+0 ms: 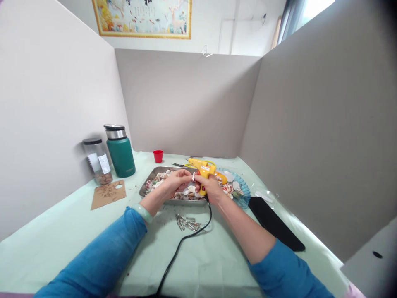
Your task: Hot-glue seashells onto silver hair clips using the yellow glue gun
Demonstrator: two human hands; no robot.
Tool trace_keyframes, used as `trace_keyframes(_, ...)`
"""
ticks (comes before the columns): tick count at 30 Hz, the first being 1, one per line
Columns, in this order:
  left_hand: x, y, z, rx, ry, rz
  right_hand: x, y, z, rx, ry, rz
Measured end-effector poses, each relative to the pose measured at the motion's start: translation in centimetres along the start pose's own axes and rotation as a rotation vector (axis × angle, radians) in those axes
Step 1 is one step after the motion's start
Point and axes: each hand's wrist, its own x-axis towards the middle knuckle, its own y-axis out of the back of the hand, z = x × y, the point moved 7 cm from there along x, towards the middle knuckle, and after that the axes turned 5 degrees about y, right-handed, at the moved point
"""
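My right hand (210,186) grips the handle of a yellow glue gun (203,167), whose nozzle points left and whose black cord (182,244) runs back toward me. My left hand (177,180) pinches a small silvery clip (193,176) right at the gun's tip. Both hands hover over a metal tray (145,186) filled with small shells. A pile of several metal clips (188,224) lies on the table just in front of the tray.
A green flask (120,151) and a clear jar (97,161) stand at the left, with a brown card (108,193) before them. A red cup (158,156) and scissors (180,164) sit behind the tray. A blue plate (243,192) and a black phone (274,223) lie to the right. Grey partitions enclose the table.
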Motion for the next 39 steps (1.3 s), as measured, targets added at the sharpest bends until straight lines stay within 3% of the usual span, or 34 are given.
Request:
trace_keyframes(4, 0.0, 0.0, 0.0, -0.020, 0.017, 0.010, 0.0, 0.0, -0.2, -0.016, 0.016, 0.030)
trace_keyframes(10, 0.2, 0.3, -0.4, -0.369, 0.155, 0.054, 0.3, 0.5, 0.0, 0.065, 0.011, 0.092)
trace_keyframes(13, 0.3, 0.7, -0.6, -0.437, 0.173, 0.064, 0.4, 0.7, 0.3, 0.099, 0.009, 0.103)
trace_keyframes(21, 0.5, 1.6, -0.6, -0.170, 0.040, 0.055, 0.3, 0.6, 0.1, 0.076, 0.022, 0.115)
trace_keyframes(25, 0.6, 2.3, -0.3, -0.004, 0.023, 0.104, 0.3, 0.5, 0.1, 0.076, 0.016, 0.111)
trace_keyframes(32, 0.4, 3.6, 0.3, -0.033, 0.048, 0.187, 0.3, 0.5, 0.2, 0.056, 0.007, 0.111)
trace_keyframes(39, -0.1, 2.6, 1.2, -0.072, 0.041, 0.118, 0.3, 0.6, 0.3, 0.049, 0.002, 0.116)
